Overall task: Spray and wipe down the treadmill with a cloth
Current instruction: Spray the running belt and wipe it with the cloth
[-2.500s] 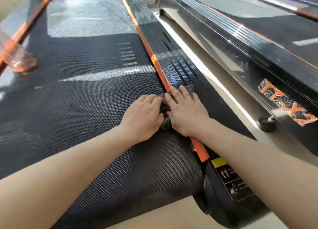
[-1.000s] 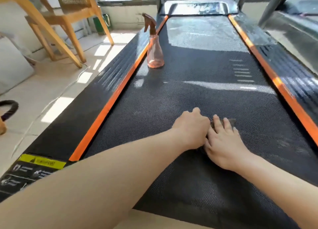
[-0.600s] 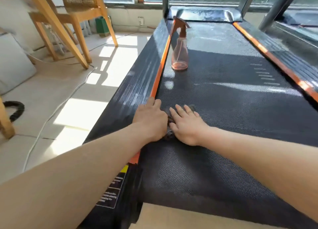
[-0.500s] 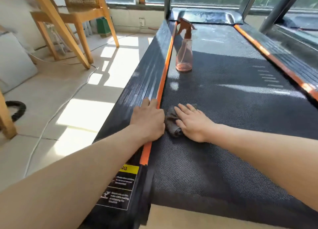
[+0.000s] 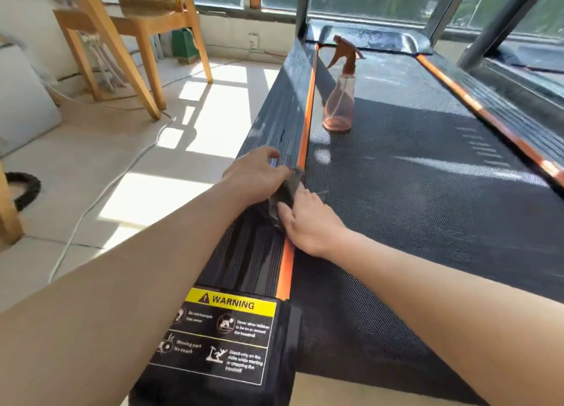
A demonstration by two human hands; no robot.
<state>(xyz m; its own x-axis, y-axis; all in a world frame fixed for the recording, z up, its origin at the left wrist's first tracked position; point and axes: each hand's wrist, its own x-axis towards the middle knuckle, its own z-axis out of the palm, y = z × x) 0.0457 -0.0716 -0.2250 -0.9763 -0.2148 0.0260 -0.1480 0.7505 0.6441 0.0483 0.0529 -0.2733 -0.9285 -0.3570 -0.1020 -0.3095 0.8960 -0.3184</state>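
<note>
Bunching the dark grey cloth (image 5: 285,193) between them, the left hand (image 5: 254,176) and right hand (image 5: 309,222) each have their grip closed on it atop the treadmill's side rail (image 5: 250,259); the spray bottle (image 5: 338,100) stands upright on the belt (image 5: 412,192).

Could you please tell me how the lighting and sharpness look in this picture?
Head view: hard sunlight lays bright patches on the floor and the far end of the treadmill belt, the near end shaded; same head view, the wooden chair at top left is smeared, the warning label sharp, the cloth short on detail.
</note>
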